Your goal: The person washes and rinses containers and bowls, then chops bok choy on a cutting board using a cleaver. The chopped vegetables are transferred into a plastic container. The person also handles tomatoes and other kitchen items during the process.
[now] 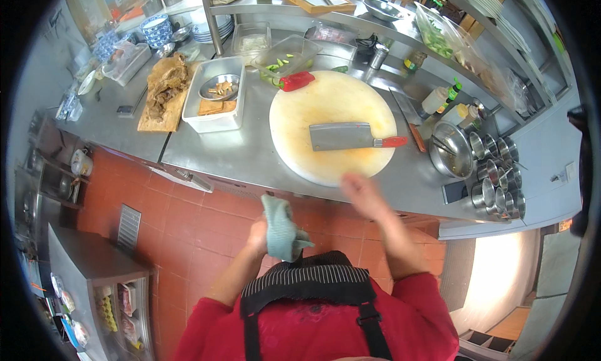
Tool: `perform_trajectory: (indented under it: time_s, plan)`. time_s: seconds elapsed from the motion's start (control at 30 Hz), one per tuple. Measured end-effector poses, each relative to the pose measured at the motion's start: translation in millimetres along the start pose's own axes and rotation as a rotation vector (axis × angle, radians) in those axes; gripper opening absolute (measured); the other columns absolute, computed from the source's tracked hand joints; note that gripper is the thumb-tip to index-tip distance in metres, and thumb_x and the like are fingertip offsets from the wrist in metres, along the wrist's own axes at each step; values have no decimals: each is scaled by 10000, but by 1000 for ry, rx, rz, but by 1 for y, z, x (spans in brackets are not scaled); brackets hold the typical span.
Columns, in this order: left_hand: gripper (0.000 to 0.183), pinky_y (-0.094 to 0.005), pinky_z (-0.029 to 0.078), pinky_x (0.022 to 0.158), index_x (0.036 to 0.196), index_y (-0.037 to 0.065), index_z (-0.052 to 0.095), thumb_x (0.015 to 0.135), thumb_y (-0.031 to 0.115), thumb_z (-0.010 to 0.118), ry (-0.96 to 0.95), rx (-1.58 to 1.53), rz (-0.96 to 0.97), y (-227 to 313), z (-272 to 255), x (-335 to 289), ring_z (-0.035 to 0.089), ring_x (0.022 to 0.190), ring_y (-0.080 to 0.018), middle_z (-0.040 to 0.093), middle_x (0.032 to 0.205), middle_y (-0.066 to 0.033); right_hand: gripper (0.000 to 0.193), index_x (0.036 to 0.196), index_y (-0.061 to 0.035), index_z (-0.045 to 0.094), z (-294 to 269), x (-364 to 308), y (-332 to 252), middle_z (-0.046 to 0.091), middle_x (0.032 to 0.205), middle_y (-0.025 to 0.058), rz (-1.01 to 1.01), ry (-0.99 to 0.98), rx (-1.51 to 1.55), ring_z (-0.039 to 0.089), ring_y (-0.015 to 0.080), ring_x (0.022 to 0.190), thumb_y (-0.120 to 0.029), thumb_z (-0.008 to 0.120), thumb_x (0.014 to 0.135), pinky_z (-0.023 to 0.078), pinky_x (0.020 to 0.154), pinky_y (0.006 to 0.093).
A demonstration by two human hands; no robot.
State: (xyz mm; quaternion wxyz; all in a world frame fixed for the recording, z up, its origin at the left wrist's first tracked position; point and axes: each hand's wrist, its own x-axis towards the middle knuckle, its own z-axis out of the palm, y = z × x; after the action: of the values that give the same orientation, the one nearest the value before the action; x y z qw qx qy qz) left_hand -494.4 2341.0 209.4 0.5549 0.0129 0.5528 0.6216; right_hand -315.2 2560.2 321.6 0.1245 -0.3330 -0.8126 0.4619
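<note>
My left hand (257, 234) is closed round a folded pale green cloth (282, 228), held in front of the counter. Smeared by motion, my right hand (362, 190) is at the near edge of the round cutting board (300, 113); its fingers do not show clearly, and I see nothing in it. Flat on the board lies a cleaver (341, 137), blade to the left and red handle (394, 142) to the right. A red pepper (297, 81) rests at the board's far left edge.
Left of the board stand a white tub (216, 124) and a wooden board with brown meat (166, 88). On the right are a long knife (404, 113), a steel bowl (452, 164), several metal cups (494, 173) and bottles. A steel shelf (300, 10) runs along the back.
</note>
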Motion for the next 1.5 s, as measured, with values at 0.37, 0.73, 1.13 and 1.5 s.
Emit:
perform_trajectory:
  time_s: [0.37, 0.73, 1.13, 1.5]
  plan:
    - [385, -334, 497, 706, 1113, -79, 518, 923, 252, 474, 457, 81, 237, 74, -18, -7, 607, 841, -218, 612, 973, -142, 165, 878, -80, 580, -103, 113, 104, 584, 955, 104, -136, 206, -1197, 541, 268, 993, -153, 556, 732, 372, 879, 480]
    - [504, -411, 411, 929, 1287, 32, 442, 871, 293, 555, 574, 974, 765, 157, 112, 139, 521, 1065, -329, 521, 1208, -193, 255, 867, -37, 565, -170, 76, 101, 605, 700, 105, 16, 293, -401, 590, 239, 631, -249, 674, 774, 471, 602, 346]
    - [344, -444, 414, 842, 764, -2, 623, 856, 303, 493, -514, 1245, 374, 57, 303, 153, 560, 961, -347, 612, 909, -203, 140, 960, -17, 524, -203, 107, 76, 480, 601, -6, 46, 473, 210, 409, 56, 494, -125, 576, 887, 313, 447, 204]
    - [347, -394, 499, 842, 1139, 30, 553, 940, 290, 439, -659, -875, 226, 129, 143, 107, 608, 935, -261, 614, 1049, -135, 371, 831, -92, 501, -91, 124, 34, 434, 571, -2, 177, -927, 1359, 414, 145, 424, -459, 521, 881, 351, 425, 284]
